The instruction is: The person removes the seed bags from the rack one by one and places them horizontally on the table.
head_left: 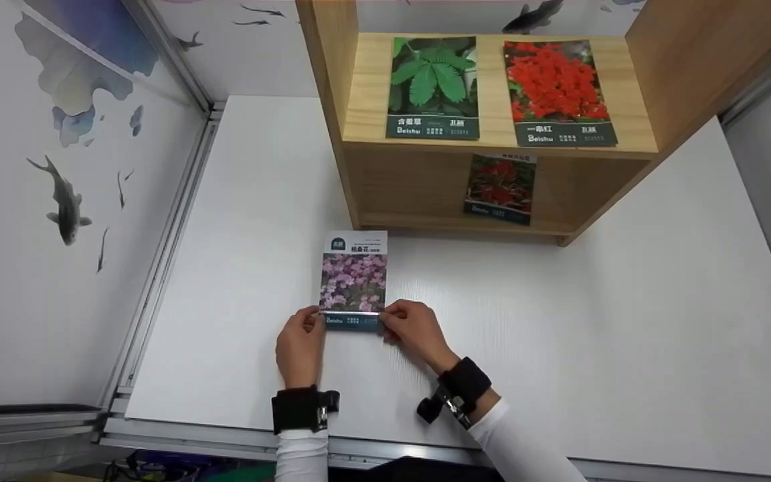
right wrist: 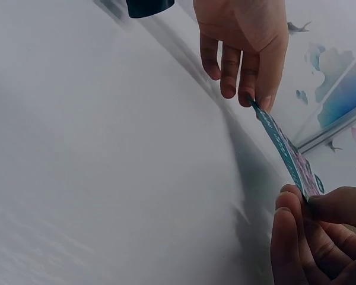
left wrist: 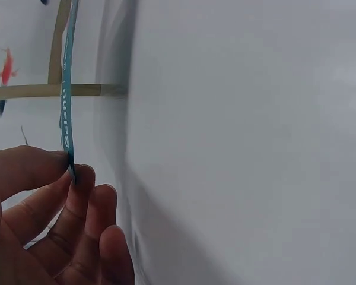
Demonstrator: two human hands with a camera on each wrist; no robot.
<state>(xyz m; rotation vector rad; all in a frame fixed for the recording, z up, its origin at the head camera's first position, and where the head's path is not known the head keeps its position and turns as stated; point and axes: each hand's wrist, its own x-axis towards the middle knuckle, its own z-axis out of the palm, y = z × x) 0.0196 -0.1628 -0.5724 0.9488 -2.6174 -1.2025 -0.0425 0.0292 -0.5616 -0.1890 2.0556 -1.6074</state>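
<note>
Fingers of the left hand (head_left: 300,345) and right hand (head_left: 414,328) pinch the near corners of the purple-flower seed packet (head_left: 353,281), seemingly raised off the white table (head_left: 626,335) before the wooden shelf (head_left: 492,137) with similar packets.

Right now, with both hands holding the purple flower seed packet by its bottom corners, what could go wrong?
1. The thin purple-flower paper seed packet is pinched only at its lower edge by the left hand and right hand; it may slip or bend.
2. The light wooden shelf stands close ahead; the packet's top could bump it.
</note>
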